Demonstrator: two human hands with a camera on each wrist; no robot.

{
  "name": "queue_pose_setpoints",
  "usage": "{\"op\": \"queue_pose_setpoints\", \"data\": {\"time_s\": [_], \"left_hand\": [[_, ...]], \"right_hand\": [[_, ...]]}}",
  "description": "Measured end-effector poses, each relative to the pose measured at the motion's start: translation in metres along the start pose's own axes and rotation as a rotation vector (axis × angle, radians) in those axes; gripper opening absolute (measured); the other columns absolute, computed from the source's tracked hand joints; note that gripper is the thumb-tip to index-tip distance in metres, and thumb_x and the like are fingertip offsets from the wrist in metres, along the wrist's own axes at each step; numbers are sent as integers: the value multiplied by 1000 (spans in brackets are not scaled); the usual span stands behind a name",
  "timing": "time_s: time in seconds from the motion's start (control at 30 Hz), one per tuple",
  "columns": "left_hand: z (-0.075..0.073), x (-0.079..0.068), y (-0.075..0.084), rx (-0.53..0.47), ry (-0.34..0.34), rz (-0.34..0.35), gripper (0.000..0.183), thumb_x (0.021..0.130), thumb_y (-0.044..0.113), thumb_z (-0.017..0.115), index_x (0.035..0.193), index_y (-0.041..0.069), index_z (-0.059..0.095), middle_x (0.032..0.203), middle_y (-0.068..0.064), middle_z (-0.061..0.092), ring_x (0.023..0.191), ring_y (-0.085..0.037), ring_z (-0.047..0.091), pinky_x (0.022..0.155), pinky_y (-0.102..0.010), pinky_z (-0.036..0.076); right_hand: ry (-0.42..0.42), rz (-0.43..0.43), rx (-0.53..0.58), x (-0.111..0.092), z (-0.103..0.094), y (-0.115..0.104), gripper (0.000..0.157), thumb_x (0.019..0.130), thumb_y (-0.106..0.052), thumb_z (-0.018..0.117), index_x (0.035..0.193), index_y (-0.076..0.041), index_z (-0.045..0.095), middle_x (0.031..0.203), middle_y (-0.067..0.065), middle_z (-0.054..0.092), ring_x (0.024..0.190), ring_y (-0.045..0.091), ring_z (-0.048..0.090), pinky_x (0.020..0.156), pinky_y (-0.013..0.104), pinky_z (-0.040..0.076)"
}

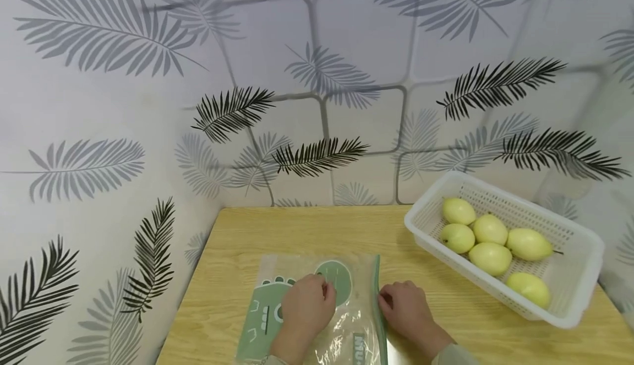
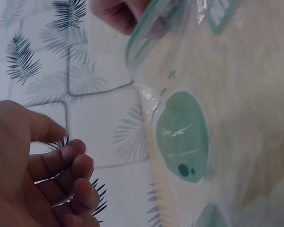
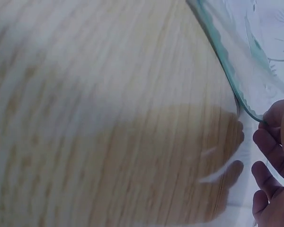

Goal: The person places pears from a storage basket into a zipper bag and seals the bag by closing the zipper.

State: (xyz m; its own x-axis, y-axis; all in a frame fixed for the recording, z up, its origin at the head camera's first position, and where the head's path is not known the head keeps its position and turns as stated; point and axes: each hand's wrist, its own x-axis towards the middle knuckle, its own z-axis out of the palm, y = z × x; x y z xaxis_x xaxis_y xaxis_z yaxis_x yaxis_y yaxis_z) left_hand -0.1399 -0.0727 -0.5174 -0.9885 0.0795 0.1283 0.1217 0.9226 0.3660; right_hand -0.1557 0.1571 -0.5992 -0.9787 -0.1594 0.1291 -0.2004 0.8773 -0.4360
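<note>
A clear zip-top plastic bag (image 1: 346, 321) with green cartoon print lies flat on the wooden table, its green zip edge (image 1: 377, 299) toward the right. Over the middle of the bag hovers my left hand (image 1: 308, 305); in the left wrist view its fingers (image 2: 68, 165) are loosely bent with nothing between them. At the bag's right side my right hand (image 1: 408, 311) pinches the green edge between thumb and finger, and the right wrist view shows that edge (image 3: 227, 71) running up to the fingertips (image 3: 265, 137).
A white plastic basket (image 1: 495, 293) stands on the right of the wooden table (image 1: 307, 230), holding several yellow-green pear-like fruits (image 1: 490, 257). Behind the table rises a wall (image 1: 356, 128) with a leaf pattern.
</note>
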Motion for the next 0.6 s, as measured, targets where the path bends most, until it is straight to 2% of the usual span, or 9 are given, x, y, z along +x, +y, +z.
{"op": "queue_pose_setpoints", "data": {"time_s": [0.17, 0.27, 0.43, 0.6], "left_hand": [[14, -7, 9, -23, -59, 40, 47, 94, 60, 61, 69, 21, 56, 67, 10, 53, 54, -6, 46, 45, -27, 36], [18, -10, 16, -17, -85, 50, 49, 92, 65, 62, 69, 21, 57, 69, 10, 54, 55, -6, 47, 44, -27, 36], [26, -10, 21, 54, -112, 70, 44, 92, 59, 65, 72, 19, 63, 71, 9, 58, 59, -10, 54, 46, -29, 41], [33, -11, 22, 86, -86, 86, 37, 92, 50, 66, 72, 19, 65, 70, 8, 57, 61, -11, 55, 47, -30, 42]], "right_hand": [[14, -32, 29, 1, 1, -6, 11, 92, -25, 76, 81, -24, 75, 76, -14, 68, 77, 11, 55, 78, 48, 50], [21, -57, 72, 1, -2, -13, 10, 92, -25, 75, 83, -25, 76, 80, -17, 70, 78, 8, 54, 81, 48, 49], [48, -105, 164, 0, -5, -21, 11, 92, -24, 76, 82, -29, 76, 81, -23, 69, 81, 5, 53, 81, 41, 44], [79, -151, 208, -1, -4, -22, 9, 90, -23, 79, 82, -29, 77, 83, -21, 71, 85, 6, 57, 82, 37, 42]]}}
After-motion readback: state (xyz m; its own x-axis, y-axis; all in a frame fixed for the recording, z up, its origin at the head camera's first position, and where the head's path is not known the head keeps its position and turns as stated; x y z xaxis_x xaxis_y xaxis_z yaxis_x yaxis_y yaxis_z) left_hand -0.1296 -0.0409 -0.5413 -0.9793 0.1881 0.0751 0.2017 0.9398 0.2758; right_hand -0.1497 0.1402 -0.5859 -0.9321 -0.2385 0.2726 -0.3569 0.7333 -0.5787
